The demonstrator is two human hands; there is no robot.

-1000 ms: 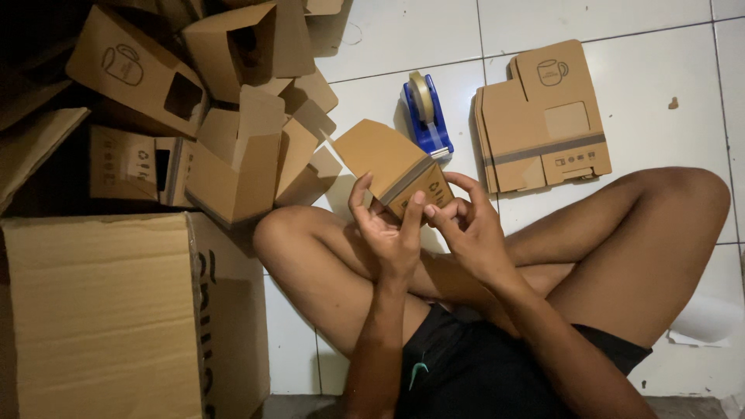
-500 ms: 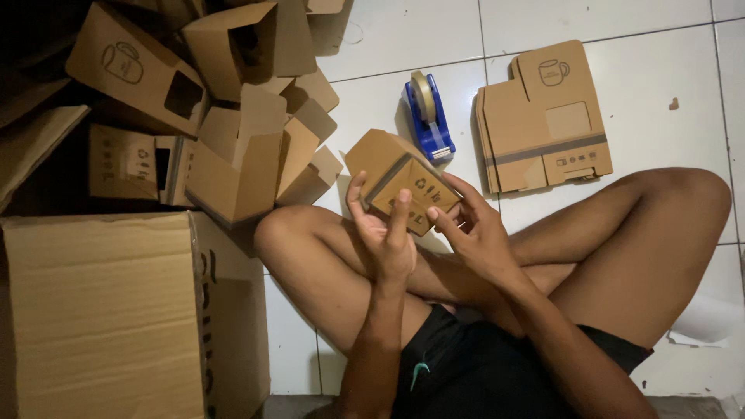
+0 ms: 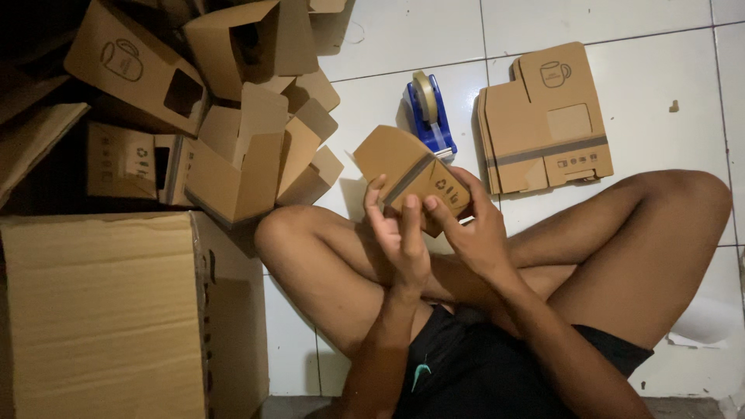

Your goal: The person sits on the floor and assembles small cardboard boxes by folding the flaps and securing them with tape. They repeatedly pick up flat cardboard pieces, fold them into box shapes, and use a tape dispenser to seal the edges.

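**Small carton held in both hands over crossed legs**

Head view: small brown cardboard box [image 3: 411, 177], folded up, grey band across one face, small printed symbols near its lower corner. It sits above the person's knees, over the white tile floor [image 3: 621, 23]. Left hand [image 3: 400, 233] grips its near edge, fingers up against the face; right hand [image 3: 473, 229] wraps the right end. Blue tape dispenser [image 3: 429, 116] just behind it, flat carton stack [image 3: 547, 120] to the right. Pile of folded cartons [image 3: 233, 132] at left. Box underside hidden by fingers. Big carton [image 3: 101, 310] cut off by frame; top-left corner too dark to read.
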